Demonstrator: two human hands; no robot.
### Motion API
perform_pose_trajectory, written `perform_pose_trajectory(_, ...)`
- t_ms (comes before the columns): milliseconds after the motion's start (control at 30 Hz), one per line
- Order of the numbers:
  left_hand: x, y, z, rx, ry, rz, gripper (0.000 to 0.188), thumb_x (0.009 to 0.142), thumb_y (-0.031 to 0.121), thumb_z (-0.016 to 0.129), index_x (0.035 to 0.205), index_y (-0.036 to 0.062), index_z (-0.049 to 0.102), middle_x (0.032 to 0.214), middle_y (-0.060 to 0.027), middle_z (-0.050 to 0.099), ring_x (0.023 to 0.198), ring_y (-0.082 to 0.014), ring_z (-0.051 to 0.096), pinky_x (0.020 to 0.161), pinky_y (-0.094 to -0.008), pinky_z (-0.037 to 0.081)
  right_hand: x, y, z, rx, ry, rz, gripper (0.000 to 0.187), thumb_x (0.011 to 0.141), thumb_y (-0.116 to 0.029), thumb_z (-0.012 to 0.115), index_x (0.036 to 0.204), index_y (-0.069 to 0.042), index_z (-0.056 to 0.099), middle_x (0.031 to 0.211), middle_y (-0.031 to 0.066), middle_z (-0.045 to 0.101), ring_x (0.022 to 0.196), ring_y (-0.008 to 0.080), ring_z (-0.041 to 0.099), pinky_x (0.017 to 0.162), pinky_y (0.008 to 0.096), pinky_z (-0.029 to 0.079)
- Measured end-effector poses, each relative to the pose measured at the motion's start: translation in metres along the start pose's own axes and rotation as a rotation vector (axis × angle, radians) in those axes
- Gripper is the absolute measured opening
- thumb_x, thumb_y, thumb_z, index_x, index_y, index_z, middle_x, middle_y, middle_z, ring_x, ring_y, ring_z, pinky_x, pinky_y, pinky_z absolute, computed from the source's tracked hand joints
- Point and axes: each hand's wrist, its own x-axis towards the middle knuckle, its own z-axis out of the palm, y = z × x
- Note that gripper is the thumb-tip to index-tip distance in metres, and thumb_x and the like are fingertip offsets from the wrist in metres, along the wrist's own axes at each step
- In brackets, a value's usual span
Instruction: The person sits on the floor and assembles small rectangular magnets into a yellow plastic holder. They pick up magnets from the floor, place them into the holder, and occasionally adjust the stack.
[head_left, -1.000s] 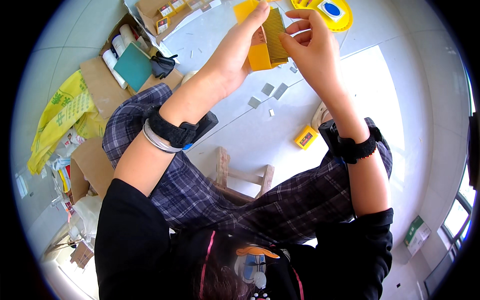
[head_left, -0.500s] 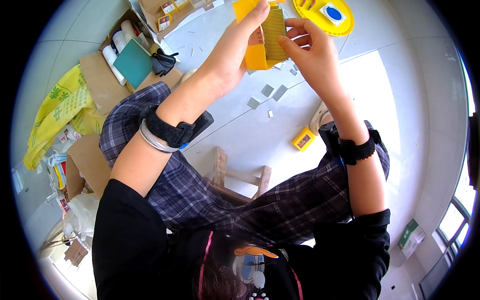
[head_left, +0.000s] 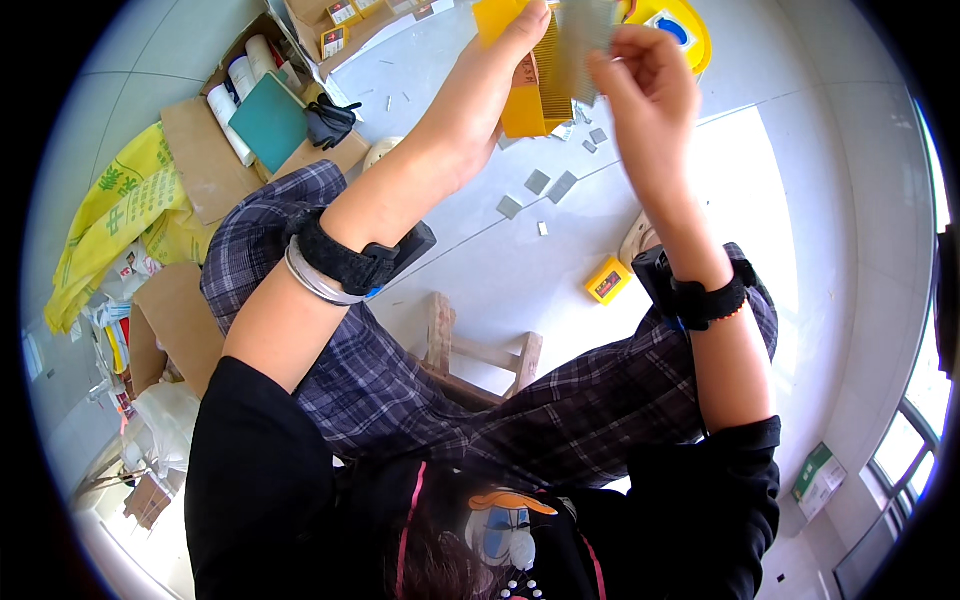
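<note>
Several grey chips (head_left: 537, 181) on pale tiled floor (head_left: 520, 270), cardboard boxes (head_left: 200, 160), wooden stool (head_left: 480, 355)

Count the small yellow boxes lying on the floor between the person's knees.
1: a small yellow box lies on the grey floor near the right wrist, beside the wooden stool. Others may be hidden behind the arms.

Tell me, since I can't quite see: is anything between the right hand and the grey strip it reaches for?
Nothing visible: the right hand already pinches the grey strip beside the yellow box held by the left hand.
</note>
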Motion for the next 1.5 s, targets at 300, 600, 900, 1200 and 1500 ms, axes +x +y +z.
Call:
perform_pose_trajectory(300,-0.011,-0.006,-0.007,0.077,0.137,0.021,0.047,0.094,0.051,0.054,0.127,0.0166,0.050,0.116,0.0016,0.059,0.112,-0.0109,0.056,0.097,-0.0304,0.044,0.010,0.012,-0.021,-0.108,0.029,0.251,0.026,0.088,-0.015,0.055,0.110,-0.003,0.063,0.083,0.0113,0.062,0.068,0.0128,0.056,0.063,0.0278,0.048)
perform_pose_trajectory(600,-0.003,0.002,-0.006,-0.009,0.144,-0.006,0.045,0.096,0.044,0.055,0.128,0.0117,0.052,0.118,-0.0027,0.061,0.108,-0.0129,0.061,0.092,-0.0292,0.048,0.005,-0.012,0.014,-0.448,-0.126,0.192,0.023,0.086,-0.021,0.062,0.089,0.000,0.069,0.080,0.0156,0.063,0.070,0.0184,0.060,0.067,0.0337,0.050)
perform_pose_trajectory(900,0.031,0.026,0.015,-0.166,0.063,-0.033,0.035,0.098,0.035,0.056,0.121,0.0095,0.053,0.107,-0.0005,0.058,0.097,-0.0092,0.057,0.083,-0.0250,0.047,0.034,0.000,0.023,-0.254,-0.054,0.385,0.015,0.087,-0.008,0.061,0.082,0.007,0.061,0.067,0.0161,0.059,0.056,0.0188,0.056,0.055,0.0304,0.044)
perform_pose_trajectory(1200,0.022,0.031,0.004,0.374,-0.149,-0.078,0.051,0.097,0.051,0.049,0.118,0.0039,0.050,0.105,-0.0046,0.055,0.097,-0.0090,0.055,0.084,-0.0223,0.045,0.032,0.016,0.005,-0.268,-0.375,0.330,0.015,0.090,-0.009,0.064,0.087,0.005,0.063,0.072,0.0077,0.062,0.063,0.0104,0.056,0.058,0.0233,0.046)
perform_pose_trajectory(1500,-0.001,0.010,-0.012,0.080,-0.022,-0.051,0.054,0.096,0.050,0.050,0.126,0.0052,0.050,0.114,-0.0064,0.056,0.106,-0.0167,0.055,0.091,-0.0295,0.047,0.014,0.018,-0.023,-0.292,-0.203,0.212,0.032,0.097,-0.027,0.058,0.092,0.004,0.066,0.084,0.0059,0.067,0.075,0.0114,0.060,0.064,0.0271,0.048)
